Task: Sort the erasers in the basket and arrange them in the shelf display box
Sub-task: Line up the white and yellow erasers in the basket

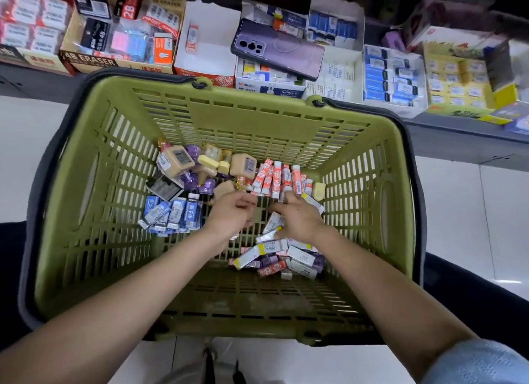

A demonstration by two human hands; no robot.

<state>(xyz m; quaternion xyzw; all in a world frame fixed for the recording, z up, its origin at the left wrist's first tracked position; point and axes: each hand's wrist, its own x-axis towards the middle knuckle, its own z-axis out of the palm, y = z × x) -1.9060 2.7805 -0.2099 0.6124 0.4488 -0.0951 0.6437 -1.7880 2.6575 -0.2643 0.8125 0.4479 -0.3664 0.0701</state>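
A green basket point(114, 183) sits in front of me with erasers grouped on its floor. Red-and-white erasers point(276, 179) stand in a row at the back. Blue ones point(171, 213) lie at the left, beige and purple ones point(197, 166) at the back left, and a mixed heap point(280, 257) at the front right. My left hand point(229, 214) hovers with curled fingers just in front of the red row; what its fingertips hold is hidden. My right hand point(299, 219) reaches into the same spot, its fingers over white-sleeved erasers point(273, 223).
Behind the basket, a shelf carries open display boxes: a nearly bare white box point(206, 37), a "4B ERASER" box point(94, 60), boxes of blue erasers point(392, 77) and yellow ones point(458, 77). A purple phone point(277, 50) lies across two boxes.
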